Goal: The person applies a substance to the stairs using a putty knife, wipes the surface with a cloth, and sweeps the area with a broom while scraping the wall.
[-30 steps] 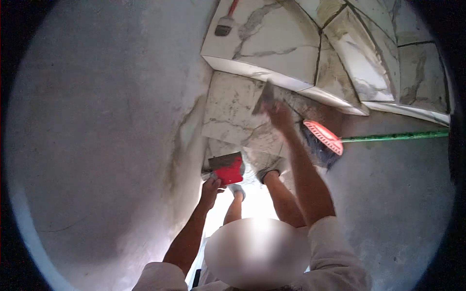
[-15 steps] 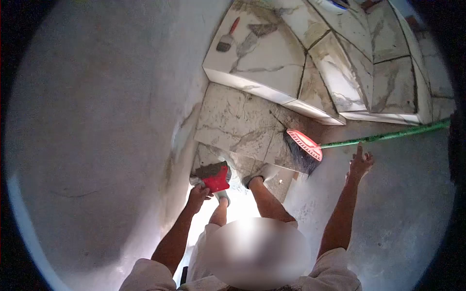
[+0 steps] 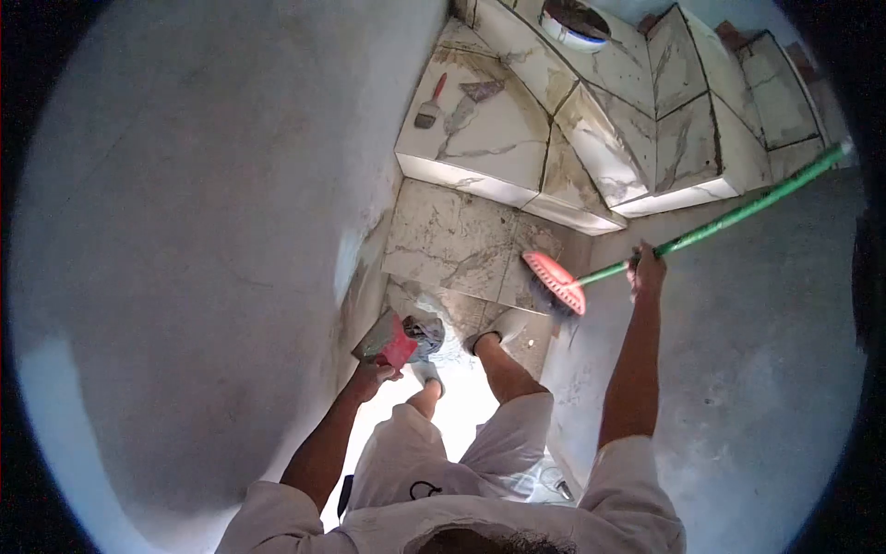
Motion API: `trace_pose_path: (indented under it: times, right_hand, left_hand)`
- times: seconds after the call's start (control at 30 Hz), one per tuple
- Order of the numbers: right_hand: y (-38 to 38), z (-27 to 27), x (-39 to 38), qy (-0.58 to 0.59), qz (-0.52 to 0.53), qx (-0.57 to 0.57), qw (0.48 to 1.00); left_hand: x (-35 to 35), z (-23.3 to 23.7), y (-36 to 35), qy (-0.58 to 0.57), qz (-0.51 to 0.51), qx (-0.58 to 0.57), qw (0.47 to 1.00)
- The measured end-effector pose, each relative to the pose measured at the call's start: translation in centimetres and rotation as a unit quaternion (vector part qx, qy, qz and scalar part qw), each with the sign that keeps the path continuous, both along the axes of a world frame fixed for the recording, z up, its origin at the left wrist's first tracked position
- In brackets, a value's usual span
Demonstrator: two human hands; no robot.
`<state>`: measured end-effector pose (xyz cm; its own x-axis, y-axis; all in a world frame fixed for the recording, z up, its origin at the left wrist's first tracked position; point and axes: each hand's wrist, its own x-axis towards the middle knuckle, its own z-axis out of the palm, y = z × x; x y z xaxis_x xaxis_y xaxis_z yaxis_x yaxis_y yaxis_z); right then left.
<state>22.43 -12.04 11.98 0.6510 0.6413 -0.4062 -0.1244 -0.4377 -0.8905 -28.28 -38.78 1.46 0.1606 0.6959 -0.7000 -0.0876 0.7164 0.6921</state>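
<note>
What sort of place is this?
Probably a stairwell being tiled: marble-look steps between bare plastered walls, broom in the right hand, red trowel in the left hand.

Cut off by the top edge: far part of a round bowl [image 3: 574,23]. Lost in the dark rim, far right: end of the green broom handle [image 3: 729,219]. Curled behind it, unseen: fingers of the right hand [image 3: 647,270]. Tucked under the red tool [image 3: 395,343]: fingers of the left hand [image 3: 371,374]. Too blurred to name its grey load [image 3: 423,331].
</note>
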Motion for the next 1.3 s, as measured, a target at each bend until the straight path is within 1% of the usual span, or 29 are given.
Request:
trace_pose_path:
  times: [0.07,0.1,0.13,0.2,0.23,0.27,0.33,0.37,0.43,0.47,0.5,0.53,0.57,0.6,0.67,0.7,0.73,0.83,0.9,0.97,1.0,1.03,1.07,1.1,1.13,1.2,1.23,1.27,1.3]
  right_hand:
    - [-3.6,3.0,-2.7,-0.053,0.072,0.003,0.996]
    - [-5.4,4.0,-3.9,-0.066,0.083,0.041,0.993]
    - [-7.2,4.7,-4.8,-0.078,0.091,0.076,0.990]
    - [-10.5,6.8,-6.5,-0.070,0.121,0.108,0.984]
    - [-12.0,7.0,-7.0,-0.057,0.131,0.119,0.983]
    - [-13.4,6.9,-7.6,-0.040,0.143,0.128,0.981]
    - [-16.5,10.9,-11.6,0.011,0.152,0.188,0.970]
    - [-17.9,12.6,-12.8,-0.031,0.133,0.162,0.977]
    - [-21.2,16.0,-13.8,-0.061,0.128,0.148,0.979]
    - [-22.7,16.9,-14.4,-0.094,0.125,0.133,0.979]
    - [-23.8,17.0,-14.7,-0.093,0.131,0.137,0.977]
    - [-25.1,17.1,-15.1,-0.053,0.141,0.185,0.971]
    - [-26.3,17.2,-15.7,-0.014,0.149,0.229,0.962]
    - [-27.1,16.6,-16.2,-0.034,0.175,0.244,0.953]
    - [-27.7,18.0,-18.5,-0.020,0.180,0.185,0.966]
    - [-27.9,17.4,-19.3,-0.008,0.175,0.188,0.966]
    - [-28.0,16.6,-20.2,-0.001,0.178,0.186,0.966]
    - [-26.8,13.7,-21.3,0.049,0.222,0.234,0.945]
    - [-25.3,10.7,-22.5,0.097,0.238,0.260,0.931]
    - [-23.5,9.1,-23.8,0.117,0.230,0.277,0.926]
    - [-22.7,8.5,-24.0,0.152,0.224,0.235,0.934]
    - [-22.3,8.5,-23.4,0.184,0.218,0.192,0.939]
    - [-22.9,8.6,-22.3,0.177,0.207,0.190,0.943]
    - [-23.5,10.0,-21.4,0.063,0.248,0.184,0.949]
    - [-24.5,11.7,-20.7,-0.048,0.284,0.168,0.943]
    - [-27.6,15.1,-18.8,-0.076,0.233,0.248,0.937]
    - [-29.3,15.5,-17.4,-0.013,0.216,0.301,0.929]
    - [-30.7,15.8,-15.9,0.049,0.197,0.353,0.913]
    - [-31.4,16.0,-15.0,0.043,0.183,0.354,0.916]
  left_hand:
    - [0.3,0.9,0.7,-0.023,-0.036,0.014,0.999]
    - [-0.1,-2.4,-0.1,-0.113,0.001,-0.003,0.994]
    - [0.4,-0.8,0.8,-0.115,-0.016,0.002,0.993]
    - [2.8,2.2,2.2,0.000,-0.075,0.114,0.991]
    - [4.6,4.0,2.9,-0.096,-0.004,0.053,0.994]
    - [5.7,5.8,3.5,-0.100,-0.017,0.052,0.994]
    - [7.6,11.7,6.0,0.028,-0.103,0.136,0.985]
    - [8.4,11.4,6.1,0.029,-0.110,0.132,0.985]
    - [9.6,9.4,7.2,-0.115,-0.073,0.129,0.982]
    - [9.9,9.2,7.5,-0.111,-0.068,0.133,0.983]
    - [10.6,9.3,7.7,-0.097,-0.066,0.161,0.980]
    - [11.8,11.7,8.0,-0.083,-0.063,0.184,0.977]
    - [12.4,14.3,7.6,-0.072,-0.050,0.150,0.985]
    - [12.9,16.2,7.2,-0.072,-0.044,0.142,0.986]
    - [12.7,18.0,6.3,0.040,-0.109,0.205,0.972]
    - [13.0,15.6,5.7,0.070,-0.076,0.230,0.968]
    - [13.3,19.0,5.5,0.083,-0.039,0.222,0.971]
    - [13.7,13.5,5.9,0.093,0.013,0.259,0.961]
    - [14.2,9.1,7.8,0.210,0.038,0.411,0.886]
    - [14.1,9.6,9.7,0.229,0.048,0.400,0.886]
    - [14.6,9.9,11.1,0.243,0.061,0.392,0.885]
    - [15.0,10.0,12.4,0.176,0.051,0.401,0.897]
    - [15.0,10.0,13.4,0.109,0.038,0.405,0.907]
    - [15.6,3.3,14.7,0.181,-0.036,0.422,0.888]
    - [16.5,3.0,15.0,0.174,-0.046,0.419,0.890]
    - [18.2,3.8,15.3,0.113,0.004,0.309,0.944]
    - [18.7,2.4,15.4,0.167,0.014,0.398,0.902]
    - [19.0,1.0,15.2,0.162,0.002,0.400,0.902]
    - [19.3,2.5,14.9,0.154,-0.009,0.371,0.915]
